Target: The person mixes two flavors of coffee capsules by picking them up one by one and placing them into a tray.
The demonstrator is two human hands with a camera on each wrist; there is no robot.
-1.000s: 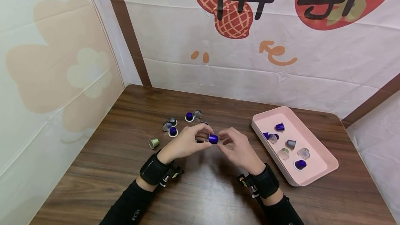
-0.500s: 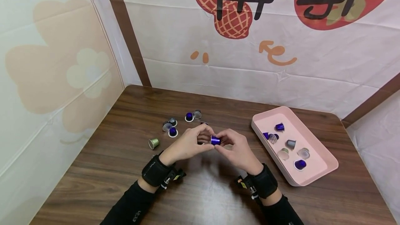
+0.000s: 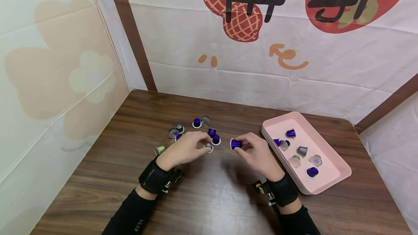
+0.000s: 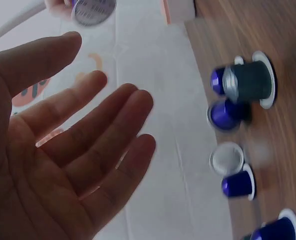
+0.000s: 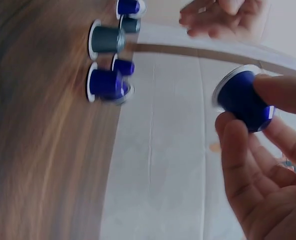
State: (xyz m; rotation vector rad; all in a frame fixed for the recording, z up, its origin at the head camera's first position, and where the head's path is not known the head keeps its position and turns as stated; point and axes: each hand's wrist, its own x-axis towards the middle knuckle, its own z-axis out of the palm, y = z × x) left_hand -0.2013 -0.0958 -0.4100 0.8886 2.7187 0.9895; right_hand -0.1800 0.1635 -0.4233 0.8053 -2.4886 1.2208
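Observation:
A dark blue coffee capsule [image 3: 234, 144] with a white rim is pinched between the thumb and fingers of my right hand [image 3: 256, 154], raised over the table; the right wrist view shows this coffee capsule [image 5: 243, 100] up close. My left hand [image 3: 183, 149] holds nothing, its fingers relaxed and spread apart in the left wrist view. Around its fingertips stand two blue capsules [image 3: 216, 139] and a grey-green capsule [image 4: 252, 82]. Beyond it sit another blue capsule [image 3: 196, 122] and a silver-lidded capsule [image 3: 205, 120]. A green capsule [image 3: 159, 150] lies left of the left hand.
On the right of the wooden table [image 3: 209, 206] stands a pink tray [image 3: 337, 171] holding several blue, grey and silver-lidded capsules. Dark capsules [image 3: 173, 132] lie to the left. A printed cloth [image 3: 183, 79] hangs along the table's back edge.
The blue capsule has passed from my left hand to my right, which has moved right with it. My left hand has let go and drawn back left.

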